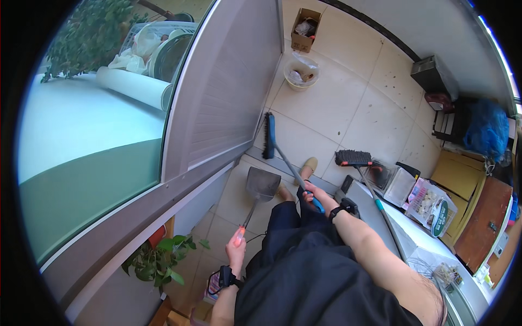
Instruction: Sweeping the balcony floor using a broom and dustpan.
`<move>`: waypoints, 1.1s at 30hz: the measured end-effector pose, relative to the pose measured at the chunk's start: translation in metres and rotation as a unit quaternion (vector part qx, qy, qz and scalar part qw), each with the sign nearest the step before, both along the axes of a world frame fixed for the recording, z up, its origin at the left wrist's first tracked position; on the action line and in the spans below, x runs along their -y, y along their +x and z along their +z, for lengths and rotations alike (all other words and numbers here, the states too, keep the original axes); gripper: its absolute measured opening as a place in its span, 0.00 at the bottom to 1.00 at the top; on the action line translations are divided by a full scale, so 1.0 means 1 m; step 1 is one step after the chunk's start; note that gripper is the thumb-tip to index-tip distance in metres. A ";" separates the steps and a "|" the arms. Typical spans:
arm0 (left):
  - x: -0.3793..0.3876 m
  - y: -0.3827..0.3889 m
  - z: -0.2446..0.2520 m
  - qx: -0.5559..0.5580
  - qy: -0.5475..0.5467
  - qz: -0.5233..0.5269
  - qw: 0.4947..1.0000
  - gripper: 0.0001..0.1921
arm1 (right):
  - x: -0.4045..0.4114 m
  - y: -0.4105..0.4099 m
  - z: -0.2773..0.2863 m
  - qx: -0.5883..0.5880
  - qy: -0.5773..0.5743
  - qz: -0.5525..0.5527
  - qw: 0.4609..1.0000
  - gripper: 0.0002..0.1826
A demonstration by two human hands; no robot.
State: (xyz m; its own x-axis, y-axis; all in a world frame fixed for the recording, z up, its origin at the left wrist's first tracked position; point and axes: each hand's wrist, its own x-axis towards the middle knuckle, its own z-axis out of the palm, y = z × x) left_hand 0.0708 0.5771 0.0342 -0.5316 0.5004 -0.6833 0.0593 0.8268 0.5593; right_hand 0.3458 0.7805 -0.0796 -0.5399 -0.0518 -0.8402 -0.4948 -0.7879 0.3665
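Observation:
My right hand (320,194) grips the blue handle end of a short-handled brush (272,136). Its grey shaft runs forward to a blue head with dark bristles, which lies by the door sill, close to the base of the door panel. In my left hand (235,246) is the orange grip of a dustpan (263,183). The grey metal pan is near the tiled floor before my feet; whether it touches the floor I cannot tell. No debris shows clearly in the pan. Each hand wears a black wrist device.
A lined waste bin (301,83) and a cardboard box (306,30) stand ahead on the tiles. Dark specks dot the floor (391,93). Another broom (352,158) leans at the right near plastic containers (430,201). A glazed door (232,77) and a potted plant (161,258) flank the left.

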 end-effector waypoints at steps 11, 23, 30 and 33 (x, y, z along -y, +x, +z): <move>0.004 0.001 0.010 0.033 -0.028 0.041 0.998 0.19 | 0.003 0.062 0.018 0.144 0.189 0.179 0.955 0.32; -0.004 -0.007 0.006 0.051 0.004 -0.016 0.999 0.20 | 0.024 0.093 -0.006 0.208 0.213 0.236 0.925 0.29; -0.009 -0.007 0.015 0.059 -0.007 -0.020 0.998 0.20 | 0.032 0.049 0.038 0.155 0.209 0.126 0.957 0.31; -0.010 -0.008 0.018 0.043 -0.011 -0.049 0.998 0.20 | 0.041 0.025 0.030 0.105 0.198 0.079 0.971 0.31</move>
State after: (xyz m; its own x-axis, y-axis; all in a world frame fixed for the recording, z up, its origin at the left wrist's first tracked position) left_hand 0.0630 0.5875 0.0522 -0.4204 0.5309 -0.7358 0.0923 0.8318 0.5474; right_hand 0.3709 0.7391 -0.0500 -0.3662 0.2297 -0.9017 -0.3866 -0.9190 -0.0771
